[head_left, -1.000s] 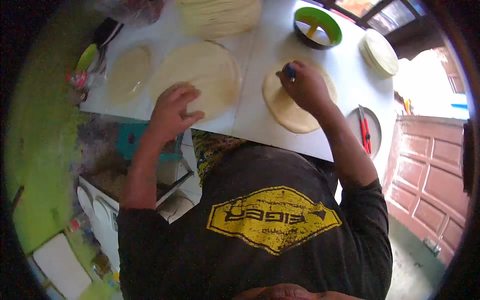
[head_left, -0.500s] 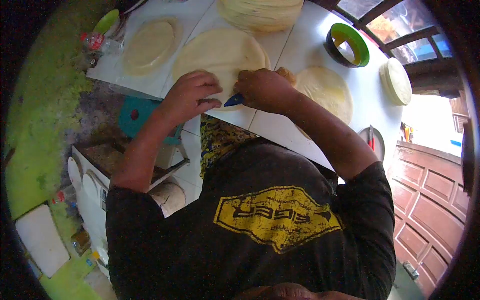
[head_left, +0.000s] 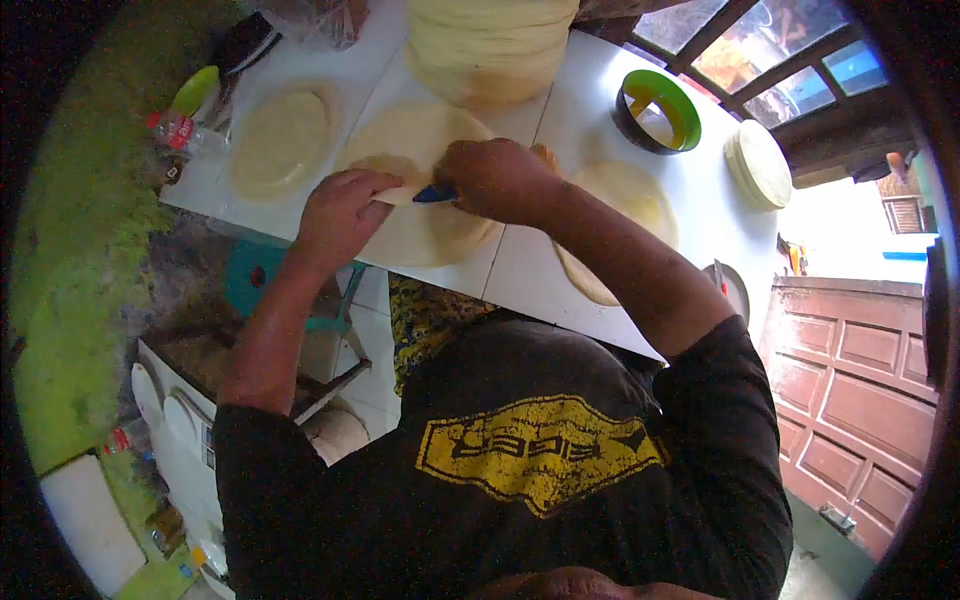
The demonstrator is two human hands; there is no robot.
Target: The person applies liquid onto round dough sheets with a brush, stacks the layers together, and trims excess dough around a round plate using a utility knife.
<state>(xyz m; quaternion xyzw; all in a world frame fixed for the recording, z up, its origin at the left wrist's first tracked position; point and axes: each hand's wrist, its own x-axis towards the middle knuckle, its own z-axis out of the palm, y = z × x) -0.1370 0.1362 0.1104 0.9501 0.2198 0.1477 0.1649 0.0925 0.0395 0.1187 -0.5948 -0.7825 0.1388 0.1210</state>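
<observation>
On the white table lies a round pale dough sheet, close to the table's front edge. My left hand pinches a lifted edge of dough between thumb and fingers. Just right of it, my right hand is closed around a small blue tool. The tool's pointed end reaches toward the raised dough edge; its exact kind is hidden in my grip. Something light brown shows beside my right hand, too covered to name. Another round sheet lies under my right forearm.
A tall stack of dough sheets stands at the back. A green bowl with yellow liquid and a pale round stack are at the right. Another sheet and a plastic bottle lie left. A teal stool stands below the table.
My left hand has gone from spread fingers above the dough to pinching its edge. My right hand has brought the blue tool toward that edge. The whole view has shifted slightly.
</observation>
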